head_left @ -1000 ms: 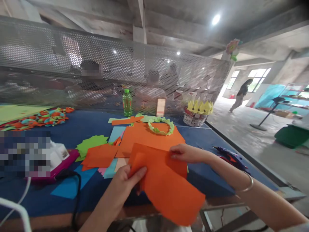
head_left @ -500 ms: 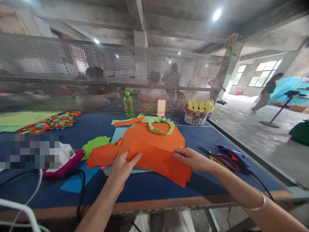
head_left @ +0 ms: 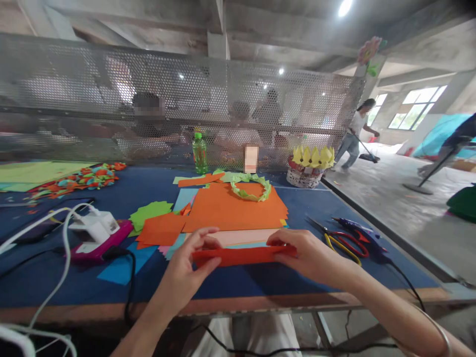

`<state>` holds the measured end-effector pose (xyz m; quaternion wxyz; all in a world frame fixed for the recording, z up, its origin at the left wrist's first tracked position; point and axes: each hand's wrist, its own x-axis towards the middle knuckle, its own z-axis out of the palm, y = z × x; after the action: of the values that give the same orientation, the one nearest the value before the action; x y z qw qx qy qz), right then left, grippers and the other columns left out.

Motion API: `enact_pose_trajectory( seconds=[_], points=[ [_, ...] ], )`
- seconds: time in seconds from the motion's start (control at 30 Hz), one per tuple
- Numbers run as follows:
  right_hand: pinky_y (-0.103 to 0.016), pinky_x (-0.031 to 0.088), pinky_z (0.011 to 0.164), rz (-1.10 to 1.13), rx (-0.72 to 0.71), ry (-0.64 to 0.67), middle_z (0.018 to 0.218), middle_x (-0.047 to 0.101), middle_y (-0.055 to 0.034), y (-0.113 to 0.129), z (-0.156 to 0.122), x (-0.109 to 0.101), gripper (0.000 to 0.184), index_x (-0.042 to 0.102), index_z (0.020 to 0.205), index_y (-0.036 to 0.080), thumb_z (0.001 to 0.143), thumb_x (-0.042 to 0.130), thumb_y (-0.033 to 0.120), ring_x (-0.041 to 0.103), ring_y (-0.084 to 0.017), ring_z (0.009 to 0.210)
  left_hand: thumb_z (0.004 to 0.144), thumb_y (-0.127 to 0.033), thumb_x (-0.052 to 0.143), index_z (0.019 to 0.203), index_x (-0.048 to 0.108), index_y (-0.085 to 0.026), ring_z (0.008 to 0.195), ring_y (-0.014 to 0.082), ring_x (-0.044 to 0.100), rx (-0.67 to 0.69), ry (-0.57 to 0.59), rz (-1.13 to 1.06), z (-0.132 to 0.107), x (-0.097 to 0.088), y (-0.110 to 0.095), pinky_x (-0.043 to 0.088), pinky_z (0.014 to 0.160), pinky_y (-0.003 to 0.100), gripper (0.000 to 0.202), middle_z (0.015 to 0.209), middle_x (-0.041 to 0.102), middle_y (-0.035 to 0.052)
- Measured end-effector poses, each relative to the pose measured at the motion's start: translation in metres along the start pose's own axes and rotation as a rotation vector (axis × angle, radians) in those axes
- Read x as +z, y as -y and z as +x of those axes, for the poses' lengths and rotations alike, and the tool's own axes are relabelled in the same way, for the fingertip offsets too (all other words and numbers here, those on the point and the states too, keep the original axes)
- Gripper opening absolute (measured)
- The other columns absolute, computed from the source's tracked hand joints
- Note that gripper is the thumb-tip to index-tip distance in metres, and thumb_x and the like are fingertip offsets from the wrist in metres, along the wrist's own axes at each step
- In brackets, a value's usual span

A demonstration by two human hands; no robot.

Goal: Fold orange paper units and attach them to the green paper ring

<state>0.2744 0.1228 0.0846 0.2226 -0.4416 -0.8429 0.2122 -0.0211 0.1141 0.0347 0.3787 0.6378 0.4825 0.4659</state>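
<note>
Between my hands, low over the near part of the table, is a strip of orange paper (head_left: 247,256), seen at a shallow angle with its long side across. My left hand (head_left: 199,255) pinches its left end between thumb and fingers. At the right end, my right hand (head_left: 297,250) grips it the same way. Just beyond lies a stack of orange sheets (head_left: 226,210) over pale pink and blue paper. A ring of folded light-green paper (head_left: 251,187) rests on that stack. Smaller orange pieces (head_left: 159,229) overlap green paper pieces (head_left: 150,214) left of the stack.
Scissors (head_left: 340,240) and a blue glue gun (head_left: 362,233) lie on the right. A magenta power strip (head_left: 98,248) with white plugs and cables sits left. Behind stand a green bottle (head_left: 200,153), a basket with a yellow crown (head_left: 307,171) and a perforated metal screen (head_left: 178,104).
The orange paper has gone from slanting, with its broad face showing, to level and nearly edge-on. Both hands now hold its ends. A person with a long-handled tool appears at the right.
</note>
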Motion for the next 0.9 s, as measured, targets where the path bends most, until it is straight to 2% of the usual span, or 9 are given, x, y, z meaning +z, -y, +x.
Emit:
enact_pose_trajectory(
  seconds=[0.1, 0.2, 0.27, 0.43, 0.63, 0.77, 0.83, 0.9],
  points=[
    [-0.032, 0.051, 0.089, 0.274, 0.072, -0.105, 0.11, 0.072, -0.0051, -0.017, -0.008, 0.01, 0.037, 0.061, 0.12, 0.025, 0.085, 0.07, 0.021, 0.067, -0.02, 0.099, 0.083, -0.033, 0.068, 0.11, 0.065, -0.022, 0.106, 0.0238, 0.064, -0.017, 0.048, 0.058, 0.001, 0.0, 0.004, 0.049, 0.091, 0.031, 0.028, 0.112, 0.068, 0.0057],
    [-0.034, 0.051, 0.095, 0.61, 0.114, -0.233, 0.116, 0.069, -0.0075, -0.034, -0.016, 0.022, 0.049, 0.054, 0.128, 0.025, 0.084, 0.073, 0.025, 0.064, -0.021, 0.11, 0.083, -0.037, 0.068, 0.099, 0.067, -0.021, 0.094, 0.0222, 0.066, -0.039, 0.085, 0.04, 0.005, 0.001, 0.006, 0.051, 0.082, 0.028, 0.022, 0.101, 0.069, 0.0041],
    [-0.035, 0.052, 0.094, 0.73, 0.123, -0.291, 0.117, 0.068, -0.0085, -0.041, -0.021, 0.032, 0.049, 0.054, 0.127, 0.024, 0.083, 0.074, 0.029, 0.063, -0.022, 0.112, 0.082, -0.038, 0.069, 0.095, 0.066, -0.021, 0.088, 0.021, 0.066, -0.049, 0.099, 0.017, 0.007, 0.002, 0.006, 0.051, 0.078, 0.027, 0.022, 0.095, 0.069, 0.0028],
    [-0.036, 0.053, 0.091, 0.753, 0.139, -0.338, 0.108, 0.069, -0.0057, -0.035, -0.019, 0.054, 0.032, 0.06, 0.116, 0.024, 0.086, 0.069, 0.03, 0.067, -0.021, 0.1, 0.078, -0.034, 0.07, 0.087, 0.064, -0.02, 0.089, 0.0207, 0.065, -0.033, 0.043, -0.021, 0.009, 0.007, 0.005, 0.05, 0.081, 0.027, 0.018, 0.092, 0.068, 0.0024],
    [-0.032, 0.051, 0.087, 0.712, 0.14, -0.354, 0.095, 0.069, -0.0024, -0.023, -0.015, 0.054, 0.01, 0.068, 0.099, 0.022, 0.089, 0.065, 0.024, 0.065, -0.02, 0.092, 0.077, -0.039, 0.069, 0.087, 0.065, -0.021, 0.092, 0.0234, 0.065, -0.01, -0.069, 0.064, 0.008, 0.001, 0.005, 0.052, 0.08, 0.028, 0.021, 0.094, 0.069, 0.0037],
    [-0.028, 0.051, 0.08, 0.685, 0.168, -0.334, 0.097, 0.07, -0.0021, -0.018, -0.021, 0.052, 0.016, 0.068, 0.104, 0.022, 0.088, 0.066, 0.022, 0.065, -0.018, 0.088, 0.077, -0.046, 0.068, 0.091, 0.064, -0.021, 0.084, 0.023, 0.065, -0.037, -0.077, 0.156, 0.005, -0.004, 0.008, 0.052, 0.074, 0.028, 0.029, 0.088, 0.068, 0.0024],
    [-0.03, 0.051, 0.087, 0.709, 0.171, -0.332, 0.108, 0.07, -0.0046, -0.016, -0.023, 0.053, 0.029, 0.064, 0.116, 0.023, 0.088, 0.068, 0.024, 0.066, -0.02, 0.099, 0.077, -0.047, 0.068, 0.095, 0.063, -0.021, 0.081, 0.023, 0.066, -0.067, -0.046, 0.161, 0.004, -0.005, 0.013, 0.051, 0.071, 0.028, 0.032, 0.085, 0.068, 0.0019],
    [-0.033, 0.05, 0.095, 0.75, 0.161, -0.357, 0.116, 0.069, -0.0068, -0.015, -0.024, 0.054, 0.041, 0.057, 0.127, 0.025, 0.088, 0.069, 0.026, 0.063, -0.022, 0.112, 0.078, -0.047, 0.067, 0.1, 0.062, -0.02, 0.087, 0.0248, 0.067, -0.082, -0.025, 0.125, 0.004, -0.004, 0.018, 0.052, 0.072, 0.029, 0.035, 0.089, 0.07, 0.0028]
  ],
)
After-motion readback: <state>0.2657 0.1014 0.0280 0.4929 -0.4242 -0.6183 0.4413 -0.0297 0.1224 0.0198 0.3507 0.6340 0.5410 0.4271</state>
